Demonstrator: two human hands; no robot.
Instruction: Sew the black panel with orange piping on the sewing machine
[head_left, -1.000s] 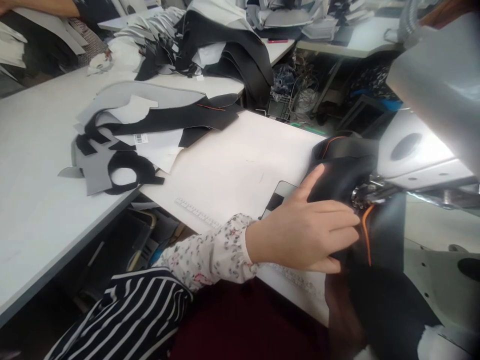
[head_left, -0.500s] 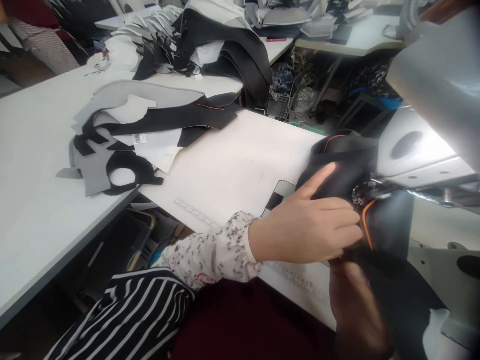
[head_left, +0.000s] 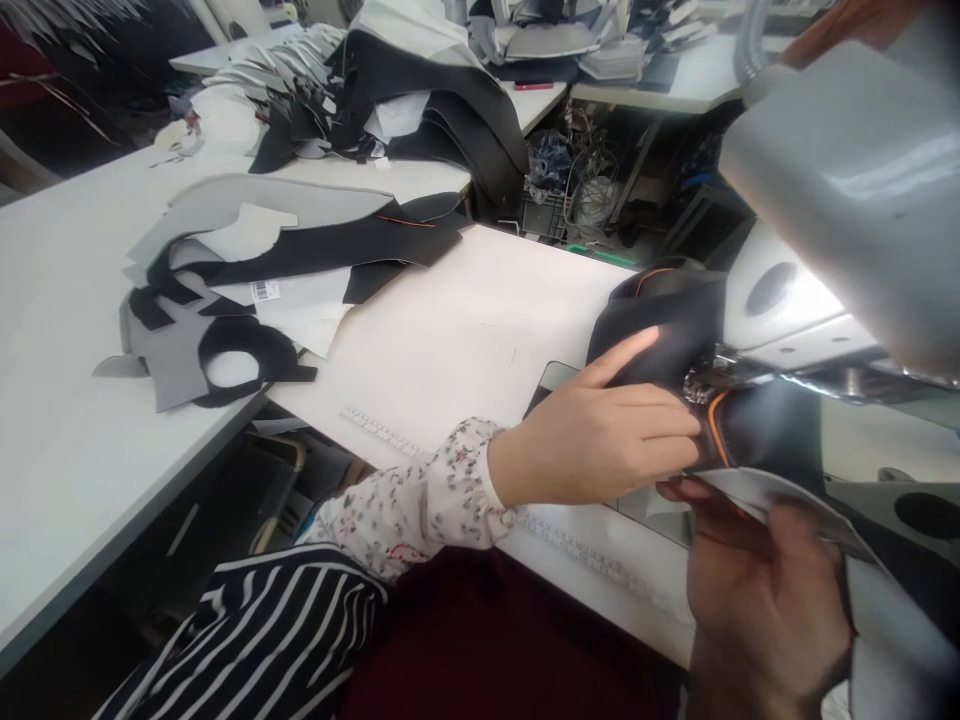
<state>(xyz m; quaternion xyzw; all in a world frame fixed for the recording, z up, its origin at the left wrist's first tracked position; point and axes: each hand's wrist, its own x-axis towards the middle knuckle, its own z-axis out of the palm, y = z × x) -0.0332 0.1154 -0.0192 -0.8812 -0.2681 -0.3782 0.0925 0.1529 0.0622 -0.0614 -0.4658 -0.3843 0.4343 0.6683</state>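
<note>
Since a second earlier, the right hand [head_left: 765, 590] had risen into view at the lower right and lifted the near edge of the black fabric piece [head_left: 757, 430], turning up its grey underside, while the left hand [head_left: 600, 440] had shifted slightly back along the seam.

Largest in view was the grey sewing machine [head_left: 840, 190], its arm filling the upper right above the machine bed. It stood on the white sewing table [head_left: 450, 330], whose front edge carried a printed ruler strip [head_left: 375, 430]. To the left stood a second white table [head_left: 52, 400] carrying a pile of cut black and grey pieces [head_left: 247, 270], one of them with a barcode label. Behind it, further stacks of dark material [head_left: 435, 110] lay heaped on that table's far end.

The black fabric piece with orange piping [head_left: 716, 440] lay under the presser foot [head_left: 701, 385], bunched up behind the needle and spreading forward toward the person. The left hand, in a floral sleeve [head_left: 420, 500], lay flat on the fabric just left of the presser foot, fingers extended and pressing it down, not clenched. The right hand pinched the upturned near edge of the same piece between thumb and fingers, just below the left hand's fingertips.
</note>
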